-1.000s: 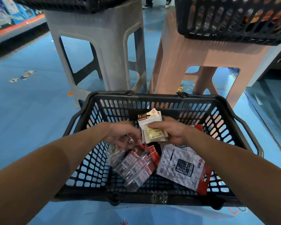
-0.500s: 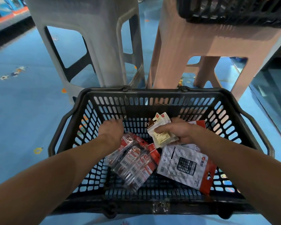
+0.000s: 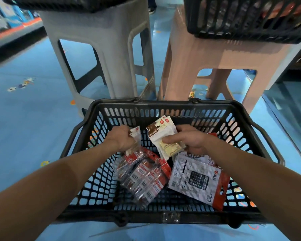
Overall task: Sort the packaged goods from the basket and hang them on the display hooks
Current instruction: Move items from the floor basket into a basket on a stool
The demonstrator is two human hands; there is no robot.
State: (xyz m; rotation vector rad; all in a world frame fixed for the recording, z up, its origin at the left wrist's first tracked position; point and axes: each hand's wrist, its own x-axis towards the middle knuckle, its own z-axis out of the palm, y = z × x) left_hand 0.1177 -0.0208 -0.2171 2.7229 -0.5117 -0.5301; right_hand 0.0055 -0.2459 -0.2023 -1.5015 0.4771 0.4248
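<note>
In the last half second the left hand has risen off the clear, red-carded blister packs and now pinches a small white, red-tagged packet. The right hand still pinches a stack of flat cream packets inside the black slotted plastic basket.

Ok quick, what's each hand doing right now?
Left hand: closed, gripping a small white packet.
Right hand: closed, pinching a stack of cream packets.
</note>
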